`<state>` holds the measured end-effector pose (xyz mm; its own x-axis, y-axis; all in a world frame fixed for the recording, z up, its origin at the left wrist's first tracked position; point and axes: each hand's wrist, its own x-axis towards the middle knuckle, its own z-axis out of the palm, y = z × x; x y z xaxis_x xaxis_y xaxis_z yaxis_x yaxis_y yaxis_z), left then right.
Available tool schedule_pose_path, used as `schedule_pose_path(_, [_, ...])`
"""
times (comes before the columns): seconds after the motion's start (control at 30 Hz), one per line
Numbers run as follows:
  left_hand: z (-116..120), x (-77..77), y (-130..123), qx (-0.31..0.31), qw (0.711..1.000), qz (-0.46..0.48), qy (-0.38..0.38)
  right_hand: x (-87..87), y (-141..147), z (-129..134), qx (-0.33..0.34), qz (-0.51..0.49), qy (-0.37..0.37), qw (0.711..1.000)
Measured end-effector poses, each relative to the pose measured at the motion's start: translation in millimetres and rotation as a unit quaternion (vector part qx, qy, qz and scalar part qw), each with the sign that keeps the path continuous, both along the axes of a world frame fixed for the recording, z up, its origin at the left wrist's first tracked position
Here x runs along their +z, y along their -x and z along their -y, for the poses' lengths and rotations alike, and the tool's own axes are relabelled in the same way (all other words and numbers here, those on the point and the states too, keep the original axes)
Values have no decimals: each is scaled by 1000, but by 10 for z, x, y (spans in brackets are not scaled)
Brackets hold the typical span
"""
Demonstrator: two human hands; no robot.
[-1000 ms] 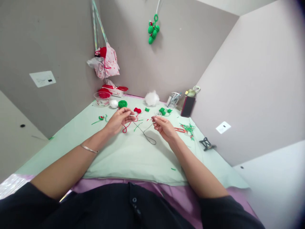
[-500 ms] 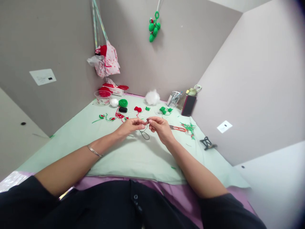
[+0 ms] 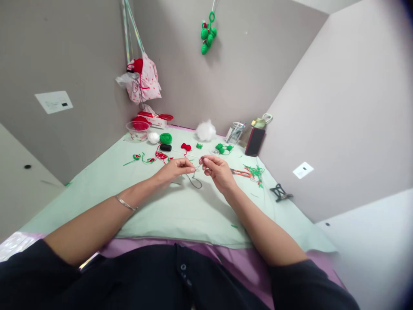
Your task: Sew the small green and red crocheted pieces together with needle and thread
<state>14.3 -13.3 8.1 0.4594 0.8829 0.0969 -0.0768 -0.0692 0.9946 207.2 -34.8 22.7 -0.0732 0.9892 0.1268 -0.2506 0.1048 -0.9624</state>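
Observation:
Both my hands are raised over the middle of the cloth-covered table. My left hand [image 3: 179, 168] pinches a thin dark cord [image 3: 195, 186], which hangs below the fingers in a loop. A strand of it runs up to the fingertips of my right hand [image 3: 217, 171], which are also pinched together. Whether anything else small sits in the right fingertips is too fine to tell. Behind the hands lie a red crocheted bow-like piece [image 3: 186, 147], a small green piece [image 3: 199, 146] and loose red yarn [image 3: 160, 155]. Orange-handled thread snips [image 3: 241, 173] lie right of my right hand.
Along the back stand a clear tub [image 3: 137, 133], green yarn [image 3: 165, 138], a black spool [image 3: 165, 147], white stuffing [image 3: 205, 130], a pen cup [image 3: 235, 133] and a phone [image 3: 255, 142]. Green yarn scraps [image 3: 255, 172] and a black stand [image 3: 280, 192] are on the right.
My fingertips have drawn slightly apart, with the dark cord now showing between them. My right hand has turned a little. The cord loop still hangs below.

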Motion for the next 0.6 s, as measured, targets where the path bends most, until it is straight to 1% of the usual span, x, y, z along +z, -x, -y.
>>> schedule_pose_path(0.1, [-11,13,27,6,1000,19,6,14,-46,-27,-10,-27,20,999])
schedule_pose_path(0.23, [9,50,63,-21,998,59,22,-3,-68,-47,-3,-31,24,999])
schedule_pose_path(0.37, [32,110,89,-42,991,109,70,-14,-56,-39,8,-27,13,1000])
schedule_pose_path(0.5, [44,159,105,-93,979,132,127,10,-54,-24,30,-61,26,997])
schedule_pose_path(0.6, [33,168,128,-124,976,116,134,40,-88,-32,48,-90,34,994])
